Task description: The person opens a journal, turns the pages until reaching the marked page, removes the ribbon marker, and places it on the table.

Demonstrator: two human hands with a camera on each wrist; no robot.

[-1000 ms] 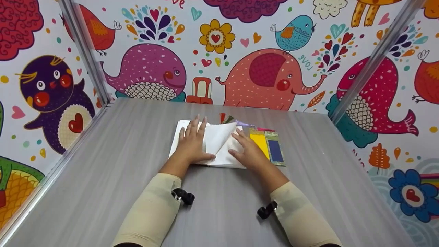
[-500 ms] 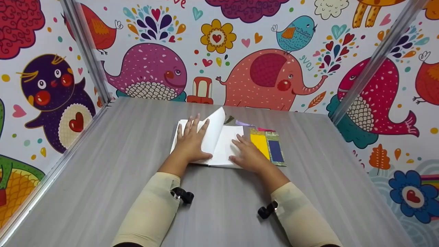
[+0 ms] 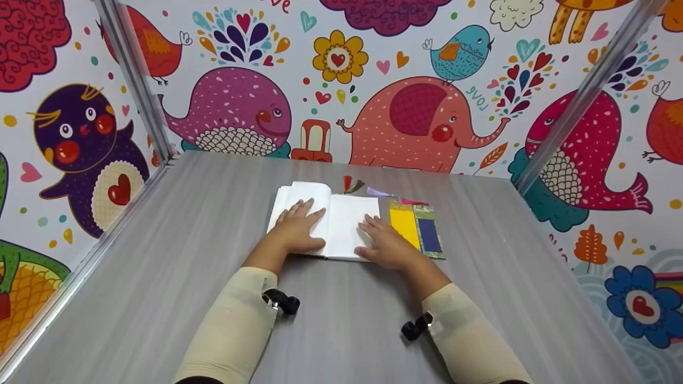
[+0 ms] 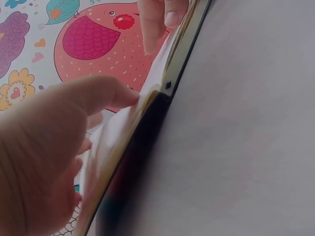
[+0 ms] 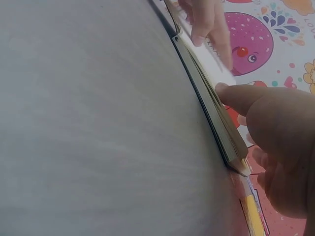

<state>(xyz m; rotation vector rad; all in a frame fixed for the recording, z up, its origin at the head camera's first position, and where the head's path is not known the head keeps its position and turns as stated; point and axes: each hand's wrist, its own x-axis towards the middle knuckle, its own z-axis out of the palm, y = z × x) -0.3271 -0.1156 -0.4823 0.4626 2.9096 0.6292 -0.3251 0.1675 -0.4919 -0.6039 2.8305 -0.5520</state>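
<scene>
An open book with blank white pages lies on the grey table. Its left-hand leaves bulge up a little beside the middle fold. My left hand rests on the left page with its fingers spread. On the outer part of the right page lies my right hand, fingers stretched out and thumb near the front edge. In the left wrist view the left thumb sits at the book's edge. The right wrist view has the right thumb on the page edge, above the thick stack of leaves.
Right of the book lie a yellow card and a green-patterned card with a dark blue panel. Red, olive, lilac and pink tassels show behind them and the book. Cartoon-printed walls and metal posts bound the table.
A page that stood half raised has gone over to the left and now lies under my left hand. The left hand has moved slightly nearer; the right hand stays on the right page.
</scene>
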